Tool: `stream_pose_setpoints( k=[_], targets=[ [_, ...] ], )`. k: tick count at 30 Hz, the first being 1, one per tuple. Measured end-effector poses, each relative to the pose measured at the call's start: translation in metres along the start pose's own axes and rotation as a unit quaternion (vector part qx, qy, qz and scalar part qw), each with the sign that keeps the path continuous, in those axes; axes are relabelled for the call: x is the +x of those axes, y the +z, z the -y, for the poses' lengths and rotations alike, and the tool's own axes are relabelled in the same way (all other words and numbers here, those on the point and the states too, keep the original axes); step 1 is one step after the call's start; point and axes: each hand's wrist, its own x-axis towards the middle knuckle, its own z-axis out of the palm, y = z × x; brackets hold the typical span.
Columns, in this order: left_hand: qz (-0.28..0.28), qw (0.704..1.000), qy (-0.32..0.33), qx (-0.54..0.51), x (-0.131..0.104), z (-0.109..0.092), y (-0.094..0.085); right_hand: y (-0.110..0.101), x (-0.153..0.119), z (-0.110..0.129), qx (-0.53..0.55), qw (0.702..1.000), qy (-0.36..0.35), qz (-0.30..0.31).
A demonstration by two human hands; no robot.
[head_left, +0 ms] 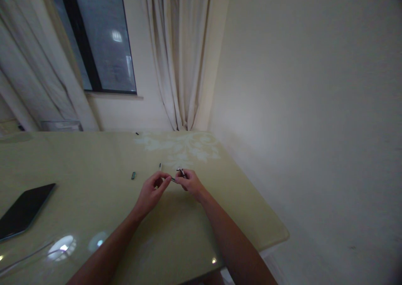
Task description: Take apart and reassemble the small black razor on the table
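Observation:
Over the middle of the table, my left hand (153, 189) pinches one end of a small, thin dark piece (173, 179). The other end of that piece meets the fingers of my right hand (191, 183). A small dark and silvery metal tool (181, 171) sticks up from my right hand, its lower part hidden by the fingers. Just beyond my left hand stands or lies a short white stick with a dark tip (160, 166). To the left, a small dark rectangular piece (133, 175) lies on the table.
The glossy yellowish table (94, 159) reaches the wall (298, 109) on the right. A black tablet (27, 209) lies at the left, with a pale cable (27, 258) nearer me. A tiny dark object (137, 133) is at the far edge. Curtains (179, 59) hang behind.

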Motion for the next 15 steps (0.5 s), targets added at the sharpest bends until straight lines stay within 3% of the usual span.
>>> stream_pose_setpoints(
  k=[4,8,10,12,15],
  targets=[
    [0.01,1.0,-0.022,-0.002,0.006,0.002,-0.003,-0.003,0.002,-0.001,-0.042,0.999,-0.013,-0.002],
    [-0.037,0.991,-0.031,0.122,0.021,0.022,-0.036,-0.03,0.01,-0.001,-0.098,0.993,0.002,-0.072],
    [-0.079,0.962,-0.02,0.261,0.027,0.04,-0.06,-0.053,0.011,-0.001,-0.175,0.972,0.044,-0.152],
    [-0.078,0.915,-0.047,0.394,0.031,0.059,-0.081,-0.08,0.009,-0.001,-0.263,0.932,0.101,-0.227],
    [-0.021,0.877,-0.106,0.468,0.031,0.081,-0.102,-0.112,0.002,-0.003,-0.319,0.887,0.146,-0.301]
  ],
)
